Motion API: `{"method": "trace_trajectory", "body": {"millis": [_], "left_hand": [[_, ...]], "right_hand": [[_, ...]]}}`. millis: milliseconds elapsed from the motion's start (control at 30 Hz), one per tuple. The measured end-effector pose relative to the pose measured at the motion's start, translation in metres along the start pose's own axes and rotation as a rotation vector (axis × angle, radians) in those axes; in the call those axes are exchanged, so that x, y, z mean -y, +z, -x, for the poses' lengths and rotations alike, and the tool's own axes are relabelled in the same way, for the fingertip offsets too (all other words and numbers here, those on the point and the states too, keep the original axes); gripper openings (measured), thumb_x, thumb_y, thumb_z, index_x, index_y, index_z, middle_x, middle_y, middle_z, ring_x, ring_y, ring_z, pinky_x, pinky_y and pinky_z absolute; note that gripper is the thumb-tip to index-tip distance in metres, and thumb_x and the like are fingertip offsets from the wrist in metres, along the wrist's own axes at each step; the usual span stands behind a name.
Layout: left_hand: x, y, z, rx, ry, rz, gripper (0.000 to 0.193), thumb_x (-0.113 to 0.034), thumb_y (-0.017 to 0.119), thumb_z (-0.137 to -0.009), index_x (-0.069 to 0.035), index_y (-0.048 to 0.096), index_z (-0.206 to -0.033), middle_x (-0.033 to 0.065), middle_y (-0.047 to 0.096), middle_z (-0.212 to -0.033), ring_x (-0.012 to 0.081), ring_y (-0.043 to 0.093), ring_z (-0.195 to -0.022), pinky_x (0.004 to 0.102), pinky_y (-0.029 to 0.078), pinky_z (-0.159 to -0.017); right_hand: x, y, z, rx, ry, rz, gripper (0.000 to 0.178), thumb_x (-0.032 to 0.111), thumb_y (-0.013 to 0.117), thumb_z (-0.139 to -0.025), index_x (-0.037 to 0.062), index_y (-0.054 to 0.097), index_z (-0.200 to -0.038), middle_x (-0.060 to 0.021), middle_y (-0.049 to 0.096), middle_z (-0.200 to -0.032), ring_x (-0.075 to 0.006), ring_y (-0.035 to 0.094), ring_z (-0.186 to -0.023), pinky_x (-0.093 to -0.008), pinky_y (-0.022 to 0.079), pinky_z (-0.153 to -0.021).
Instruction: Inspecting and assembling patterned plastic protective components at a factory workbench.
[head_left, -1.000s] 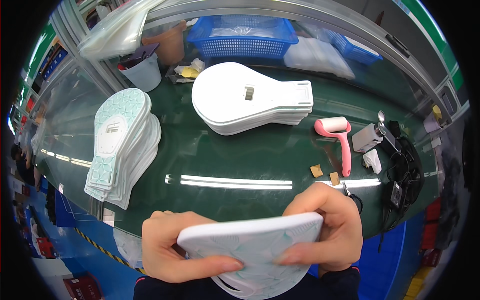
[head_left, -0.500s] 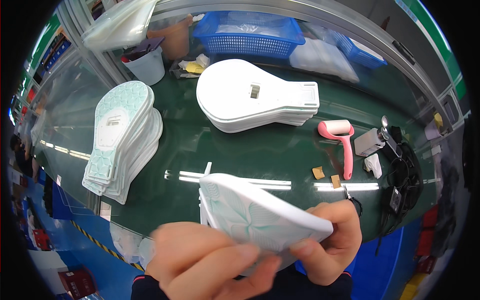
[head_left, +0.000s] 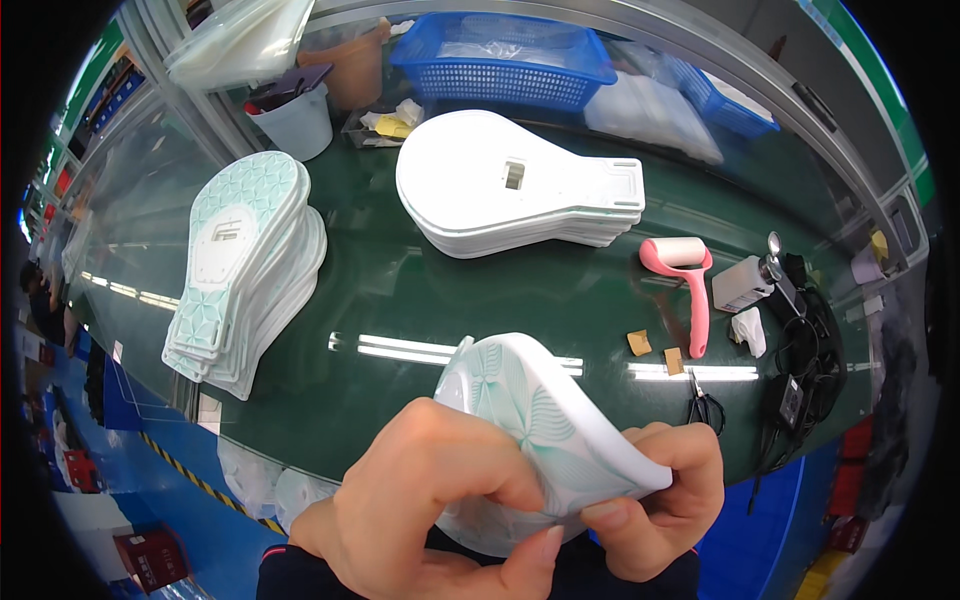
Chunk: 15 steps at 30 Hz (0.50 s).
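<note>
Head view: a green counter (head_left: 400, 300) bore a stack of white paddle-shaped panels (head_left: 485, 185) at far centre and a mint-patterned stack (head_left: 225, 270) at left. At lower centre, a curved mint-and-white panel (head_left: 530, 400) was held up. The left hand (head_left: 420, 490) curled against it, its grip impossible to tell; the right hand (head_left: 662, 505) pinched its right edge in a thumb-and-finger grip.

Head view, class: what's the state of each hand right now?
Left hand: curled over the white-and-green panel; whether it grips cannot be told.
Right hand: closed, holding the panel's right edge.
</note>
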<state>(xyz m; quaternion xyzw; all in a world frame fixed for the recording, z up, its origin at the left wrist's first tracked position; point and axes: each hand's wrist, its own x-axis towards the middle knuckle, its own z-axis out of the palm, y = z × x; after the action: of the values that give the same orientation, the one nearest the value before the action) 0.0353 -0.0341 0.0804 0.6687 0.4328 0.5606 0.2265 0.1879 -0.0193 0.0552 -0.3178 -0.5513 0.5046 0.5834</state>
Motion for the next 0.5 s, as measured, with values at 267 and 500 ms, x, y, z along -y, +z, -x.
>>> {"method": "trace_trajectory", "body": {"millis": [267,500], "left_hand": [[0.008,-0.004,-0.005,0.097,0.02,0.064,0.029,-0.014,0.067,-0.058,-0.003,0.046,-0.074,0.0058,0.047,-0.069,0.0109,0.043,-0.061,0.0198,0.032,-0.055],[0.0,-0.005,-0.008,0.128,-0.118,0.061,0.029,-0.015,0.067,-0.058,-0.002,0.047,-0.073,0.0042,0.05,-0.062,0.011,0.045,-0.058,0.02,0.033,-0.054]], "right_hand": [[-0.002,0.0,0.002,0.018,-0.055,0.064,0.03,0.01,0.065,-0.069,-0.0038,0.041,-0.082,-0.0099,0.054,-0.065,-0.0083,0.048,-0.053,-0.0171,0.036,-0.049],[0.003,0.003,-0.016,0.248,-0.232,0.123,0.03,0.006,0.065,-0.067,-0.0036,0.041,-0.082,-0.0101,0.053,-0.065,-0.0093,0.048,-0.053,-0.0175,0.036,-0.049]]}}
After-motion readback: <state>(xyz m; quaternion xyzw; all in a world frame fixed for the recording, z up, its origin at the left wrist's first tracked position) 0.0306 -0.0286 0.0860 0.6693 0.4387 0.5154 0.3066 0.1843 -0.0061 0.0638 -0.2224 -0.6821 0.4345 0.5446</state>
